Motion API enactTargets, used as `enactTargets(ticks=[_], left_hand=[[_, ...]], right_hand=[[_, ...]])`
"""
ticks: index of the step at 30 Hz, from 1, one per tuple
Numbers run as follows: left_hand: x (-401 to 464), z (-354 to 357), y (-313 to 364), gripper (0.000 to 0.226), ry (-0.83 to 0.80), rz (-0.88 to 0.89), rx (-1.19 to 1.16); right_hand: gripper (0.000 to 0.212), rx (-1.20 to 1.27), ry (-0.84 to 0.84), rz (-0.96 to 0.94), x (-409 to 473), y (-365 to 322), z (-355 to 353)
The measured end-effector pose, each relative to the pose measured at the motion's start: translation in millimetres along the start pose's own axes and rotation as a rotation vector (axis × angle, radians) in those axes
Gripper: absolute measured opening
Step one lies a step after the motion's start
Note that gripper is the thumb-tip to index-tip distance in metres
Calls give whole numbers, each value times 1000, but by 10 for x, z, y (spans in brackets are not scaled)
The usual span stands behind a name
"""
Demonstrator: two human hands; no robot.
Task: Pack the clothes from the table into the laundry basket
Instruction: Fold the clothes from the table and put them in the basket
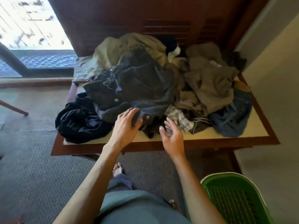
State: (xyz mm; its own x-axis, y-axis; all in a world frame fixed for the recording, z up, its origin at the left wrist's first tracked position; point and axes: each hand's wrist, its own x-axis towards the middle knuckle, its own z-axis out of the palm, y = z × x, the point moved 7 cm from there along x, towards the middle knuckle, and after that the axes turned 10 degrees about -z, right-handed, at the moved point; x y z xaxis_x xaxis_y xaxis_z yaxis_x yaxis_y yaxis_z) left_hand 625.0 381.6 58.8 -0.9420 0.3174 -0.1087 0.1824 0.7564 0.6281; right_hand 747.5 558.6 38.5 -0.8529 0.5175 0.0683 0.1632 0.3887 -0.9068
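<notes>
While I am standing at the near edge of the low wooden table with the cream top (242, 135), both of my bare arms are reaching forward over it toward the heap of clothes. My left hand (127, 125) is lying on the front edge of the dark grey denim jacket with metal snap buttons (137, 88); its fingers are spread across the cloth and its thumb is pressing in beside a snap, but I cannot tell whether the cloth is actually pinched between them. My right hand (172, 136) is hovering just beside it, palm turned inward, fingers loosely curled and apart, gripping nothing, with a small dark garment lying right at its fingertips.

The denim jacket is sitting in the middle of the pile. A shiny black garment (80, 122) is spilling over the table's left front corner. An olive-khaki garment (126, 47) is bunched behind the jacket, crumpled grey-brown clothes (208, 81) are filling the right side, a blue garment (233, 117) is lying at the right front, and a pale checked cloth (178, 117) is poking out just beyond my right fingers.

The green slatted plastic laundry basket (233, 198) is standing on the grey carpet at my right, below the table, well apart from the pile, and showing no clothes in the visible part.
</notes>
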Motion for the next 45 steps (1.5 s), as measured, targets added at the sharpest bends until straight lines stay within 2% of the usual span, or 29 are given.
enactTargets(ticks=[3, 5, 8, 10, 12, 15, 17, 19, 21, 23, 25, 27, 29, 31, 34, 39, 42, 45], left_hand=[[372, -289, -436, 52, 40, -49, 57], [574, -452, -707, 53, 56, -78, 96], [748, -589, -1027, 53, 43, -93, 177], [785, -645, -1137, 51, 61, -84, 152], [797, -697, -1201, 49, 99, -90, 79], [843, -794, -1252, 47, 194, -95, 1], [916, -865, -1293, 49, 236, -142, -30], [988, -901, -1321, 57, 244, -196, -5], [1086, -928, -1368, 74, 232, -273, 107], [1179, -909, -1471, 102, 130, -404, 202], [1216, -756, -1590, 125, -44, -505, 219], [1189, -554, -1671, 134, -160, -537, 204], [1150, -408, -1713, 127, -132, -530, 248], [1124, -370, -1709, 113, -30, -515, 291], [1165, -423, -1657, 89, 85, -463, 182], [1203, -603, -1460, 57, 215, -388, -288], [1212, -695, -1292, 51, 217, -357, -536], [1284, -805, -1130, 52, 184, -263, -660]], right_hand=[[70, -171, -63, -91, 348, -220, 525], [89, -389, -141, -187, 599, -385, 887], [115, -711, -308, -170, 890, -311, 1314], [110, -828, -350, -88, 1026, -99, 1416], [78, -880, -331, -39, 1123, 48, 1418], [34, -834, -155, -102, 1320, -80, 1223], [24, -730, -31, -66, 1508, -190, 940], [23, -652, 93, -3, 1693, -222, 593], [23, -580, 207, 11, 1841, -274, 259], [26, -499, 334, 18, 1963, -366, -120], [31, -401, 480, 17, 2107, -383, -574], [38, -290, 636, 51, 2218, -325, -993], [42, -265, 699, 74, 2306, -351, -1240], [46, -343, 674, 57, 2339, -609, -1310], [52, -445, 607, -4, 2360, -885, -1256], [66, -480, 151, -172, 2190, -855, -237], [62, -583, 73, -381, 1921, -1118, 376], [72, -745, -211, -502, 1755, -1189, 969]])
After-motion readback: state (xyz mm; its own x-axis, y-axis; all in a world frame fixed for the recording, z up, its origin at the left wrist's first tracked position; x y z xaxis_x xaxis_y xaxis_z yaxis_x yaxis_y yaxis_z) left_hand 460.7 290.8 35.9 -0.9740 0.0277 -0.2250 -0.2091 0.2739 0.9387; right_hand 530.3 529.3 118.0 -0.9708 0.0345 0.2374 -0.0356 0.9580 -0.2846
